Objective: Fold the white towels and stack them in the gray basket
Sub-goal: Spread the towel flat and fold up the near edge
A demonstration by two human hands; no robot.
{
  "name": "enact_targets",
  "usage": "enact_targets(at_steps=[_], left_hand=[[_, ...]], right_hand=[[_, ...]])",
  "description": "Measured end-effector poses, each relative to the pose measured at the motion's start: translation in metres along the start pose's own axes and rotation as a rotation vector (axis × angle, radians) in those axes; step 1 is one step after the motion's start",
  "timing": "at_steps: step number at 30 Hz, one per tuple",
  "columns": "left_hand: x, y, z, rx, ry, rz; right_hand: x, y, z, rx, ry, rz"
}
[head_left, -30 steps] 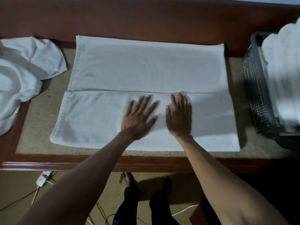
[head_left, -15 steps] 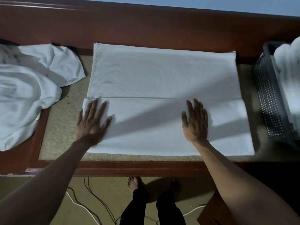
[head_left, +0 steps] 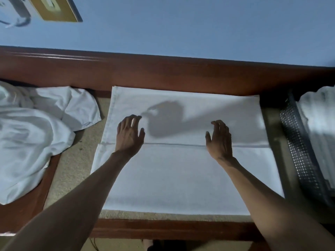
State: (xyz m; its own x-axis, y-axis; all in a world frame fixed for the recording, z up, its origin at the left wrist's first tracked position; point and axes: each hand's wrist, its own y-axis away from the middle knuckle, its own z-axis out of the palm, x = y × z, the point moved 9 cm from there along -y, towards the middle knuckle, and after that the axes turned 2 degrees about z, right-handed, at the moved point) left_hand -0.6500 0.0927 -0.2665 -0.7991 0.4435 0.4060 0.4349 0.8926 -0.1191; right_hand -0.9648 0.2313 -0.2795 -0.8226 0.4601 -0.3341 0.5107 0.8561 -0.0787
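Hands hang loosely curled, gripping nothing, left hand [head_left: 129,135] and right hand [head_left: 220,140] well apart over the fold edge of the flat white cloth towel [head_left: 181,178] at the middle of the brown wooden table [head_left: 163,230].

The towel [head_left: 181,178] is seen as matt white cloth. The table [head_left: 163,230] is framed in glossy reddish wood and inset with a rough beige mat [head_left: 76,160]. The basket [head_left: 299,151] is moulded in perforated gray plastic. The wall [head_left: 181,29] is painted matt.

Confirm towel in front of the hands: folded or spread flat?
Partly folded. A straight flap edge crosses the towel from left hand to right hand, the near flap lying over the rest. Layer count: cannot tell.
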Motion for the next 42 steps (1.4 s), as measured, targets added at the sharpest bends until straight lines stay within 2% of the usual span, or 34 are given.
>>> enact_targets(at_steps=[6,13,20,24,29,34,38,42], left_hand=[[0.047,-0.093,0.049,-0.257,-0.087,0.029],[0.063,-0.143,0.079,-0.366,-0.199,0.114],[0.061,-0.157,0.079,-0.327,-0.149,0.134],[0.061,-0.161,0.073,-0.366,-0.158,0.138],[0.063,-0.172,0.066,-0.463,-0.299,0.134],[0.059,-0.175,0.066,-0.657,-0.488,0.100],[0.057,-0.175,0.063,-0.737,-0.453,0.035],[0.056,-0.172,0.049,-0.730,-0.361,0.004]], right_hand=[[-0.013,-0.098,0.007,-0.231,0.130,-0.063],[-0.006,-0.153,0.032,-0.473,0.206,-0.221],[0.004,-0.159,0.021,-0.384,0.171,-0.231],[0.011,-0.158,0.019,-0.348,0.068,-0.238],[0.005,-0.166,0.010,-0.397,0.134,-0.225],[0.010,-0.171,0.003,-0.505,0.230,-0.187],[0.017,-0.178,-0.004,-0.547,0.263,-0.132],[0.019,-0.185,-0.019,-0.548,0.242,-0.082]])
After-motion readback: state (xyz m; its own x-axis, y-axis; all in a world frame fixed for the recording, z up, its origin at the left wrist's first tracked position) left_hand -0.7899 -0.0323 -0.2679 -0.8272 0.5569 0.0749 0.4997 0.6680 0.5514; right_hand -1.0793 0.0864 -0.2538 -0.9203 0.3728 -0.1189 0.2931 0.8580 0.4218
